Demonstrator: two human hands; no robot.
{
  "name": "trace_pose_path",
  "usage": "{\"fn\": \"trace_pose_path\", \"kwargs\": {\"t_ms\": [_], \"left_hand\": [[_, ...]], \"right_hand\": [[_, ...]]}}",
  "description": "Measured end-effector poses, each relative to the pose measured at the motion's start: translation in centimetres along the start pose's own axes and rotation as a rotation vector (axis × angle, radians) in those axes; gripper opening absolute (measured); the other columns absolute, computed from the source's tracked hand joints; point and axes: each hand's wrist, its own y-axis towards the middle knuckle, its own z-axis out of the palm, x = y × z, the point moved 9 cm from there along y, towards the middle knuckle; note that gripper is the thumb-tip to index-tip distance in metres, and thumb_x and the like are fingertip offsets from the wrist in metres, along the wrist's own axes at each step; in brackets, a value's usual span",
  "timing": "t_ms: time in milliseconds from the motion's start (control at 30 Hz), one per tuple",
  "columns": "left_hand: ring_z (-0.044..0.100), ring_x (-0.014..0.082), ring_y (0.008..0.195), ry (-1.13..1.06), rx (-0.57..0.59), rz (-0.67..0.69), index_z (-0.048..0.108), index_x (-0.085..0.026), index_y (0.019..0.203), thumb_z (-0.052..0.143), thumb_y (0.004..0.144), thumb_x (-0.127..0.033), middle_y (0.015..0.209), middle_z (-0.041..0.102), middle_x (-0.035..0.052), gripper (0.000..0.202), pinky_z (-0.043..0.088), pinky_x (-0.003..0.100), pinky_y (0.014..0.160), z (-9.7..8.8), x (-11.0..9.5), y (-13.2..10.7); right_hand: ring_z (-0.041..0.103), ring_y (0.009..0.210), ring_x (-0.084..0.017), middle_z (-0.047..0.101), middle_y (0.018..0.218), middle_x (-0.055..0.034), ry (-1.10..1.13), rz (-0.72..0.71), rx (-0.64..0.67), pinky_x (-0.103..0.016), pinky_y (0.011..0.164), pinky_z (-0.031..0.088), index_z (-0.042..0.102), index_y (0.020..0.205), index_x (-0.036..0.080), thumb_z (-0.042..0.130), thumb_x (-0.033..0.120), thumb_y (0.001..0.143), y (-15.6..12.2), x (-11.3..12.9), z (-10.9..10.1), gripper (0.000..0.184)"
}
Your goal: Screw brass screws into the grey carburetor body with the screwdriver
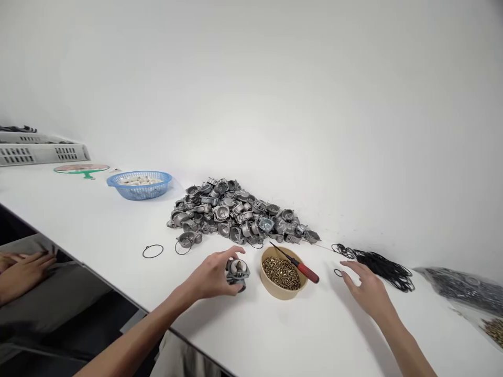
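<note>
- We see the left hand (214, 275) low in the middle of the frame, its grip closed around a small grey metal part (238, 272) that rests on the white table (98, 214)
- The right hand (365, 288), lower right of the frame, lies flat with fingers spread and holds nothing; its fingertips sit just beside a single loose black ring (338, 273), near the bundle of black rings (383, 267)
- Between the hands stands a tan bowl (275, 290) of small brass pieces (281, 273), a red-handled screwdriver (298, 266) laid across its rim
- We judge the step in hand to be fitting a ring to the held part; the next move calls for pinching that thin ring cleanly off the flat table
- Behind, at mid frame, lies a pile of metal parts (236, 212); two more rings (153, 251) lie to its lower left, and a blue basket (139, 186) further to the upper left
- Another person's hand (23, 267) rests at the left edge
- Hard to make out: the part's underside under the fingers, the basket's pale contents, and the bags cut off at the right edge
</note>
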Motion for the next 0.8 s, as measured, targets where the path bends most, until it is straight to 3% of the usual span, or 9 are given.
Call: {"fn": "trace_pose_path", "kwargs": {"t_ms": [133,433,800], "left_hand": [[0.068,0.0306,0.101,-0.022,0.003,-0.027,0.054,-0.029,0.135,0.077,0.071,-0.035,0.118,0.071,0.0073,0.068,0.051,0.048,0.098,0.6,0.0,-0.1],[0.059,0.0336,0.131,-0.081,0.055,-0.025,0.054,-0.031,0.142,0.077,0.082,-0.042,0.145,0.062,0.0078,0.065,0.048,0.048,0.11,0.9,0.4,-1.4],[0.063,0.0319,0.129,-0.1,-0.02,-0.013,0.057,-0.031,0.143,0.077,0.086,-0.046,0.147,0.064,0.0066,0.062,0.054,0.044,0.108,1.3,1.4,-2.0]], "right_hand": [[0.072,0.11,-0.034,0.075,0.125,-0.0111,0.004,-0.009,-0.012,-0.049,0.084,0.061,0.078,0.114,0.027,0.051,0.054,0.09,0.2,-0.3,0.0,0.045],[0.073,0.107,-0.034,0.075,0.127,-0.012,0.009,0.005,0.042,-0.047,0.079,0.062,0.078,0.114,0.025,0.052,0.056,0.088,0.2,1.3,0.2,0.047],[0.071,0.113,-0.036,0.075,0.127,-0.0124,0.015,0.017,0.047,-0.048,0.08,0.062,0.077,0.113,0.025,0.052,0.057,0.086,0.2,0.9,0.1,0.049]]}}
